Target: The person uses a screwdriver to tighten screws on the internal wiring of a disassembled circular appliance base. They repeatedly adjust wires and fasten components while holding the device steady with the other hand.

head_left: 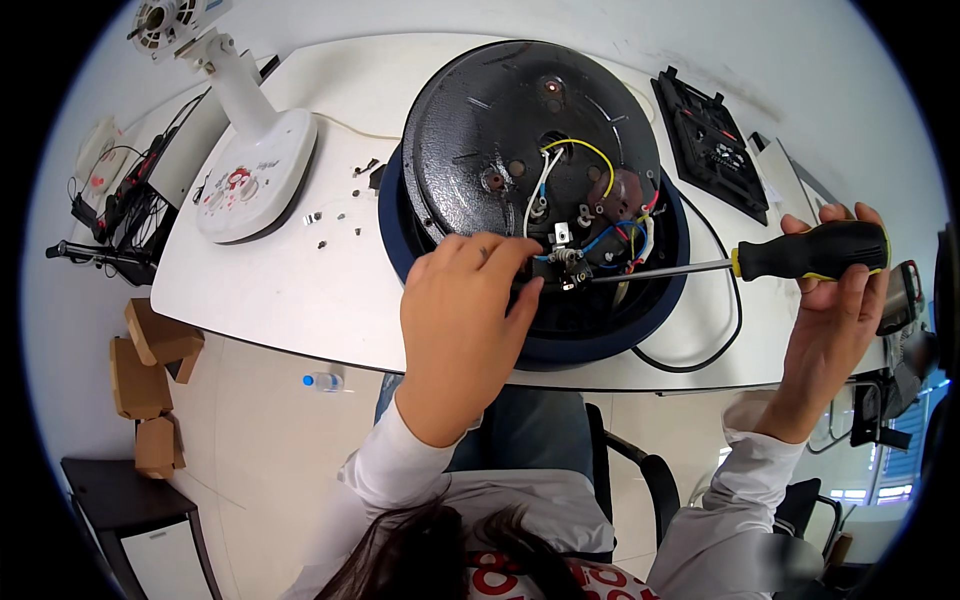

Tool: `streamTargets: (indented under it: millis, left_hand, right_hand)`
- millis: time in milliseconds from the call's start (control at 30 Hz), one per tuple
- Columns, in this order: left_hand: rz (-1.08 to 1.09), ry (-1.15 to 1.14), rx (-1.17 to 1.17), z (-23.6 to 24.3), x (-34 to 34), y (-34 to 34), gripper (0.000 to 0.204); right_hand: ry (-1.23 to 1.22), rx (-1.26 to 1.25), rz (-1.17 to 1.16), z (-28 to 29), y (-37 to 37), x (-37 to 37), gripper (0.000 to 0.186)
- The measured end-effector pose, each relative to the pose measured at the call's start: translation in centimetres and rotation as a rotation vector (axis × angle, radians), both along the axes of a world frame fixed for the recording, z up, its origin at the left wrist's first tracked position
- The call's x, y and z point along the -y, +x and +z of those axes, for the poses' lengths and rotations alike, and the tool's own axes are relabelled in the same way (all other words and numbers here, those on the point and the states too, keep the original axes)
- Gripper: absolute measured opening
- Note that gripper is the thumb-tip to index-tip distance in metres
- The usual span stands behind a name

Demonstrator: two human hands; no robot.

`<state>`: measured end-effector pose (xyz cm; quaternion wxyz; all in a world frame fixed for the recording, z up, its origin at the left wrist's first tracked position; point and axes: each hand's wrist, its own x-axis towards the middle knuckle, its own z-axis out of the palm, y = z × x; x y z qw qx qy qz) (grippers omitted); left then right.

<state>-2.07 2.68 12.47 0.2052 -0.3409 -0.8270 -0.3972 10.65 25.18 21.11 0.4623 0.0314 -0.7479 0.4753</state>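
Note:
My right hand (835, 310) holds a screwdriver (800, 255) by its black and yellow handle. The metal shaft lies nearly level and points left, its tip at a small black part with metal terminals (570, 272). My left hand (460, 320) pinches that part near its left end; the fingers hide some of it. Blue, white and yellow wires (585, 150) run about it. Behind stands a round black metal plate (460, 115), tilted up inside a dark blue round housing (395, 235) of an appliance.
Small screws and metal bits (340, 217) lie left of the housing. A white fan stand (255, 180) stands at the far left. An open black tool case (710, 140) is at the back right. A black power cord (738, 310) curves along the right of the white table (240, 285).

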Motion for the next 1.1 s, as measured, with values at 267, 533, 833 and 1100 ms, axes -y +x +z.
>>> streamTargets:
  millis: [267, 533, 833, 1100]
  left_hand:
    - [-0.071, -0.107, 0.087, -0.2, -0.7, -1.8, 0.026]
    - [-0.117, -0.122, 0.166, -0.3, -1.3, -2.4, 0.017]
    - [-0.134, -0.185, 0.085, -0.3, -1.8, -2.8, 0.016]
    - [-0.133, -0.201, 0.100, -0.3, -1.8, -3.0, 0.013]
  right_hand:
    - [-0.072, -0.085, 0.003, -1.5, -1.0, 0.3, 0.051]
    - [0.003, 0.004, 0.064, -2.2, -1.5, 0.5, 0.052]
    - [-0.018, -0.039, 0.066, -2.8, -1.3, 0.5, 0.058]
    - [-0.023, -0.044, 0.095, -3.0, -0.8, 0.1, 0.059]
